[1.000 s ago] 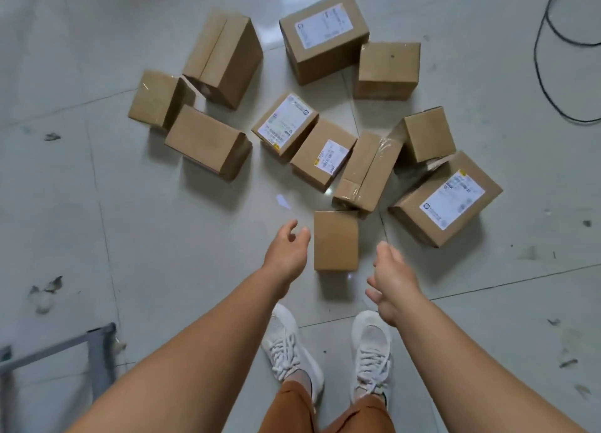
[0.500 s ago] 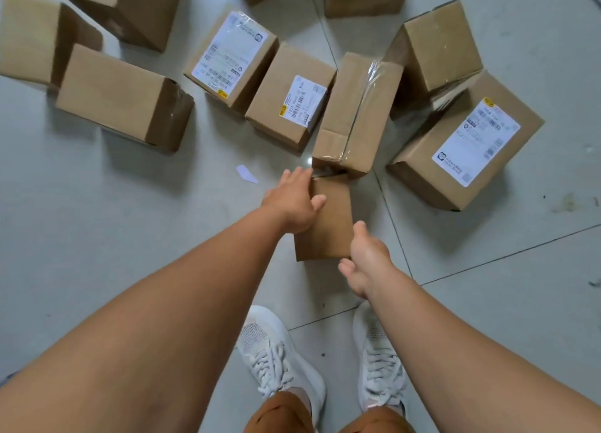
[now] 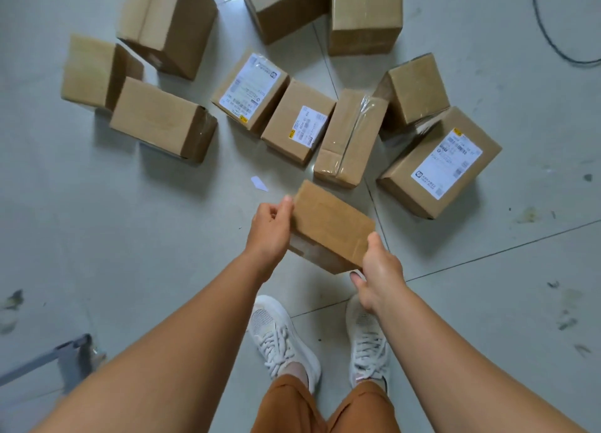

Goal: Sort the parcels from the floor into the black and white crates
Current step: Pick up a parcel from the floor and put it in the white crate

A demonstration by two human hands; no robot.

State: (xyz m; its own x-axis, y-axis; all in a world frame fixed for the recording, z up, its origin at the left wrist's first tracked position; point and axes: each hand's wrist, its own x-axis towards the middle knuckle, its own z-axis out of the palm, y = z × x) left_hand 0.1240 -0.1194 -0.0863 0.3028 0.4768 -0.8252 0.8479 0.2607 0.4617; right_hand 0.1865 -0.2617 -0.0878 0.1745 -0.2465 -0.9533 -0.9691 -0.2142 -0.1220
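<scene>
A small plain cardboard parcel (image 3: 331, 221) is lifted off the floor, tilted, held between both hands. My left hand (image 3: 270, 229) grips its left end with the thumb on top. My right hand (image 3: 379, 270) grips its near right corner, thumb on the top face and fingers under it. Several more cardboard parcels lie on the tiled floor beyond, among them a labelled box (image 3: 440, 161) at the right, a taped box (image 3: 351, 138) in the middle and two labelled boxes (image 3: 250, 89) (image 3: 297, 120) side by side. No crate is in view.
Plain boxes (image 3: 159, 120) (image 3: 94, 71) lie at the left and bigger ones (image 3: 169, 23) (image 3: 364, 15) at the back. A black cable (image 3: 553, 39) curves across the floor top right. A grey metal frame (image 3: 65, 356) sits at the bottom left. My white shoes (image 3: 283, 338) stand below the parcel.
Both hands closed on the small parcel and lifted it off the floor, turning it at an angle. The view has risen away from the pile.
</scene>
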